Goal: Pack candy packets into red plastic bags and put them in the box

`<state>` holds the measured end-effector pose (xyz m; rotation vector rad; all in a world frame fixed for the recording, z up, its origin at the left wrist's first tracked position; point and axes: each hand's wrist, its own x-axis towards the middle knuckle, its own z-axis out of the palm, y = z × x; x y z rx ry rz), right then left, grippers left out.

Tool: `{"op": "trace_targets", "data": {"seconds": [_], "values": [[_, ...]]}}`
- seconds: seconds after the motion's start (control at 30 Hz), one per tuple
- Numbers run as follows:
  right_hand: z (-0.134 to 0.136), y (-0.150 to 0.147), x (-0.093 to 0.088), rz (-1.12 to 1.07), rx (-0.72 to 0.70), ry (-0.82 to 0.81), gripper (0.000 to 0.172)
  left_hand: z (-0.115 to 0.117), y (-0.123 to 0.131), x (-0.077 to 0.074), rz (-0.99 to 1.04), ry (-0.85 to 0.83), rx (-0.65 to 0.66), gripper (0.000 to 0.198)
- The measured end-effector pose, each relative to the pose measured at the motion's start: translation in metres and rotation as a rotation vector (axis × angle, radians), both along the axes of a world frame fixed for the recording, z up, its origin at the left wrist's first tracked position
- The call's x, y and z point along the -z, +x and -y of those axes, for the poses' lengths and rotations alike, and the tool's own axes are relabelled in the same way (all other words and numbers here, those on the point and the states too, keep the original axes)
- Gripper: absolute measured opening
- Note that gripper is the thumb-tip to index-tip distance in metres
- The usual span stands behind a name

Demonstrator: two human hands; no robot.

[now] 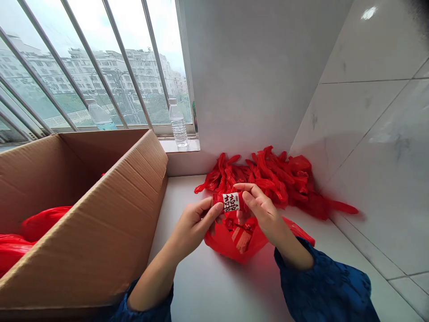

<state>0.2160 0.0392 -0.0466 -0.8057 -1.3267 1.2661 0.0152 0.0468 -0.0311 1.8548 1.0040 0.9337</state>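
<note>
Both hands hold a small red and white packet (231, 202) with a red character printed on it. My left hand (194, 226) pinches its left end with thumb and fingers. My right hand (263, 212) pinches its right end. The packet is just above an open red plastic bag (231, 245) lying on the white counter (208, 286). Inside the bag I see small red items and an orange packet (241, 239).
A pile of red plastic bags (268, 179) lies in the corner behind. A large open cardboard box (100, 223) stands at the left, with red bags (20, 241) inside. A water bottle (177, 123) stands on the window sill. A tiled wall rises at the right.
</note>
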Motion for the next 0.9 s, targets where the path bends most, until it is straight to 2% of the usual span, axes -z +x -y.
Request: {"op": "trace_targets", "data": {"seconds": [0.3, 0.6, 0.9], "values": [[0.004, 0.000, -0.004, -0.021, 0.023, 0.025, 0.045, 0.001, 0.001, -0.010, 0.131, -0.191, 0.024, 0.050], [0.004, 0.002, -0.005, -0.014, 0.048, 0.026, 0.046, -0.001, -0.001, -0.007, 0.143, -0.247, 0.045, 0.050], [-0.001, 0.000, 0.000, -0.035, 0.036, 0.023, 0.037, -0.003, 0.000, -0.007, 0.195, -0.284, 0.048, 0.048]]}}
